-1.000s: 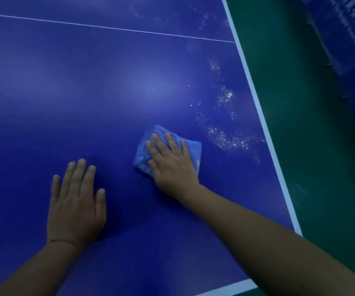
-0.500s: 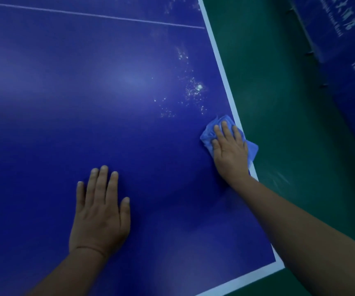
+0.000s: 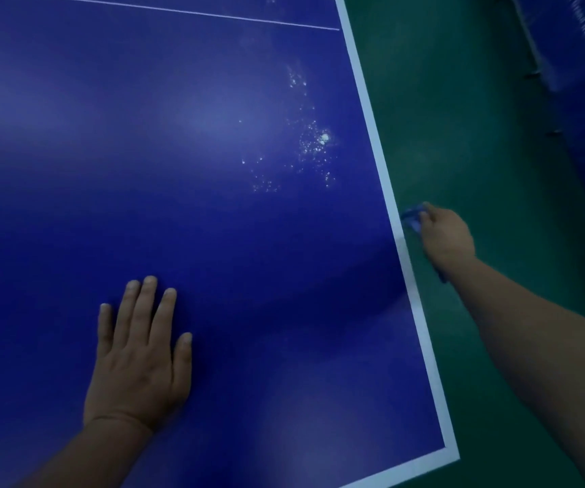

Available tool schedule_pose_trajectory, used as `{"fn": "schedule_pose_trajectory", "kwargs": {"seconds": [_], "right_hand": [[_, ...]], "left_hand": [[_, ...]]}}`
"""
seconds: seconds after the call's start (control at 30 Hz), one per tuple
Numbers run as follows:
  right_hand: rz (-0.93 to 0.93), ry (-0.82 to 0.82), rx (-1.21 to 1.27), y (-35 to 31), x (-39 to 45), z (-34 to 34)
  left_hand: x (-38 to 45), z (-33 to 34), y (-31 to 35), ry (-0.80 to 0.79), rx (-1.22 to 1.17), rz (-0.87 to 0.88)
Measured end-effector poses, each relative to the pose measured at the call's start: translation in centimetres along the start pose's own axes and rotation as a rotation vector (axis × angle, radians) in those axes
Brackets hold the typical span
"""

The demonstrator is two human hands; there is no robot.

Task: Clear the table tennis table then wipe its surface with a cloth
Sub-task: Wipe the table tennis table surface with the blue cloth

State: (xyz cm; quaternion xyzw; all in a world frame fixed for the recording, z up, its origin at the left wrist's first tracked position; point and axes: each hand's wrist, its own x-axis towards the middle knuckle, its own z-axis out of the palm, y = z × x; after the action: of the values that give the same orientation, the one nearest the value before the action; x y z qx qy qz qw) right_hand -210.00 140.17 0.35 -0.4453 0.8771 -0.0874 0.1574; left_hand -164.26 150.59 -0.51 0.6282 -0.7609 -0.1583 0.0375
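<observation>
The blue table tennis table [image 3: 115, 142] fills most of the view, with a white border line along its right edge. My right hand [image 3: 446, 237] is off the table's right edge, over the floor, and grips the blue cloth [image 3: 411, 216], which is bunched and mostly hidden by the fingers. My left hand [image 3: 139, 353] rests flat on the table, fingers straight and spread. White specks and droplets [image 3: 314, 146] lie on the surface near the right edge, beyond my right hand.
A green floor [image 3: 477, 100] runs along the table's right side. A blue barrier with white lettering [image 3: 580, 47] stands at the far right. A thin white line [image 3: 178, 12] crosses the table at the top.
My right hand has swept the cloth rightward across the table, over the white border and off the edge, where it now grips it bunched. The lower specks are gone. My left hand stays flat.
</observation>
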Motion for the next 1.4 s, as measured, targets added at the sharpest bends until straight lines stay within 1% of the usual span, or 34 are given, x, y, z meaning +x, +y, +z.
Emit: {"fn": "schedule_pose_trajectory", "kwargs": {"seconds": [0.07, 0.1, 0.13, 0.17, 0.23, 0.3, 0.43, 0.53, 0.6, 0.63, 0.67, 0.73, 0.77, 0.8, 0.87, 0.97, 1.03, 1.07, 1.1, 1.13, 1.17, 1.2, 1.23, 1.27, 1.3, 1.33, 1.37, 1.4], "right_hand": [[0.008, 0.166, 0.008, 0.4, 0.9, -1.2], [-0.022, 0.234, 0.041, 0.0, 1.0, -1.5], [-0.078, 0.267, 0.062, -0.7, 0.7, -1.4], [-0.164, 0.267, 0.072, -1.6, 0.1, -1.1], [-0.379, 0.215, 0.035, -3.4, -2.0, 0.4], [-0.523, 0.191, -0.006, -4.4, -4.4, 2.3], [-0.570, 0.260, 0.013, -5.0, -8.9, 4.3], [-0.744, 0.208, -0.053, -4.0, -12.8, 5.5], [-0.829, 0.147, -0.102, -3.9, -12.7, 5.2], [-0.816, 0.125, -0.110, -4.2, -12.0, 5.1], [-0.761, 0.117, -0.113, -4.8, -11.3, 5.0], [-0.630, 0.153, -0.087, -6.7, -10.4, 5.1], [-0.610, 0.175, -0.068, -7.9, -10.6, 5.4], [-0.640, 0.187, -0.052, -9.0, -11.6, 5.9], [-0.801, 0.164, -0.021, -10.6, -15.8, 7.9], [-1.089, -0.021, -0.095, -9.4, -24.1, 10.3], [-1.244, -0.117, -0.136, -7.0, -25.4, 9.6], [-1.271, -0.112, -0.174, -6.1, -24.4, 8.7], [-1.238, -0.075, -0.224, -5.6, -22.8, 7.9], [-1.146, -0.001, -0.265, -5.4, -20.9, 7.1], [-1.005, 0.065, -0.302, -5.7, -19.1, 6.4], [-0.835, 0.087, -0.363, -6.2, -17.8, 6.0], [-0.680, 0.090, -0.411, -7.2, -17.3, 6.3], [-0.580, 0.083, -0.431, -8.6, -17.7, 6.8], [-0.555, 0.088, -0.416, -10.4, -18.8, 7.6], [-0.590, 0.098, -0.369, -12.4, -20.4, 8.5], [-0.668, 0.105, -0.310, -14.2, -22.6, 9.8], [-0.773, 0.076, -0.269, -15.8, -25.6, 11.3]], "left_hand": [[0.0, 0.1, -0.1, -0.005, -0.005, -0.001], [0.1, 0.1, -0.2, -0.002, -0.008, -0.002], [0.1, 0.1, -0.1, -0.002, -0.007, -0.003], [0.1, 0.1, -0.1, -0.003, -0.006, -0.002], [0.0, 0.1, -0.2, 0.005, -0.005, 0.002], [-0.1, 0.2, -0.2, 0.020, -0.001, 0.007], [-0.1, 0.3, -0.2, 0.025, 0.004, 0.006], [-0.1, 0.2, -0.1, 0.019, 0.005, 0.004], [-0.1, 0.1, -0.1, 0.018, -0.002, 0.003], [-0.1, 0.1, -0.2, 0.015, -0.005, 0.006], [0.0, 0.2, -0.2, 0.015, -0.008, 0.007], [-0.1, 0.2, -0.3, 0.024, -0.013, 0.007], [-0.1, 0.2, -0.4, 0.030, -0.021, 0.007], [-0.2, 0.2, -0.4, 0.035, -0.033, 0.011], [-0.2, 0.2, -0.5, 0.056, -0.067, 0.016], [-0.3, 0.2, -0.6, 0.099, -0.140, 0.004], [-0.3, 0.1, -0.7, 0.132, -0.199, -0.003], [-0.2, 0.0, -0.7, 0.142, -0.236, -0.005], [-0.2, -0.3, -0.6, 0.146, -0.283, -0.011], [-0.2, -0.5, -0.6, 0.147, -0.345, -0.022], [-0.5, -0.8, -0.8, 0.152, -0.420, -0.040], [-1.0, -1.1, -1.1, 0.166, -0.493, -0.068], [-1.8, -1.4, -1.7, 0.188, -0.545, -0.108], [-3.0, -1.6, -2.6, 0.209, -0.560, -0.151], [-4.6, -1.8, -3.6, 0.227, -0.536, -0.189], [-6.4, -1.9, -4.7, 0.241, -0.484, -0.219], [-8.4, -1.9, -5.6, 0.249, -0.431, -0.242], [-10.4, -1.9, -6.4, 0.255, -0.388, -0.265]]}}
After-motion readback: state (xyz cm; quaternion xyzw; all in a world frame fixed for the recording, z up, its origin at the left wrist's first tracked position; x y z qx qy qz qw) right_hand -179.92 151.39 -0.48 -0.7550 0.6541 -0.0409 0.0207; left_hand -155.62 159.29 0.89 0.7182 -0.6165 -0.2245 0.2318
